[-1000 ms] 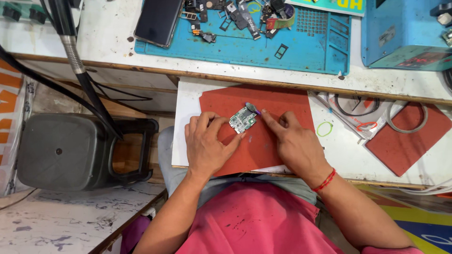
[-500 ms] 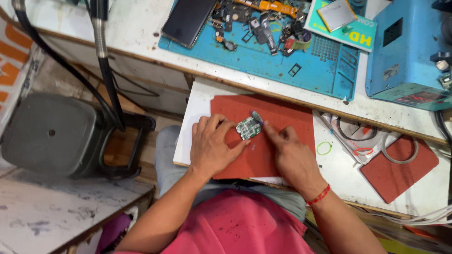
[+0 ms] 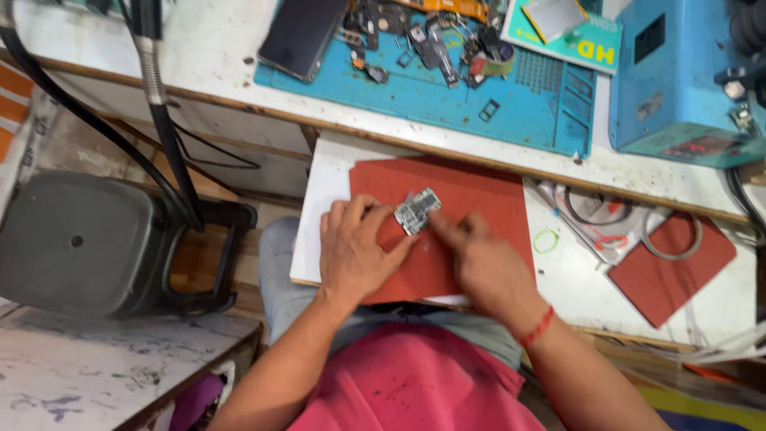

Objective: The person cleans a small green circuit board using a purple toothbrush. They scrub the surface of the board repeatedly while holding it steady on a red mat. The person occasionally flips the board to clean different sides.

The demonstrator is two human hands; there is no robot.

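Note:
A small green-and-silver circuit board (image 3: pixel 417 211) lies on a red mat (image 3: pixel 471 187) on a white board (image 3: pixel 323 199) over my lap. My left hand (image 3: pixel 355 251) rests on the mat, its fingertips pinching the board's left edge. My right hand (image 3: pixel 479 263) is blurred with motion, its fingers bunched. Its index fingertip reaches the board's lower right edge. Whether it holds anything is unclear.
A blue work mat (image 3: pixel 447 96) at the back carries a dark phone (image 3: pixel 302 36) and several loose parts. A blue machine (image 3: pixel 686 80) stands at the right. A second red mat (image 3: pixel 666 267) and a green ring (image 3: pixel 546 240) lie right. A grey stool (image 3: pixel 80 247) stands left under black cables (image 3: pixel 159 120).
The view has shifted, so the bench sits lower in the frame. Both hands stay at the circuit board; the right hand is now blurred with motion.

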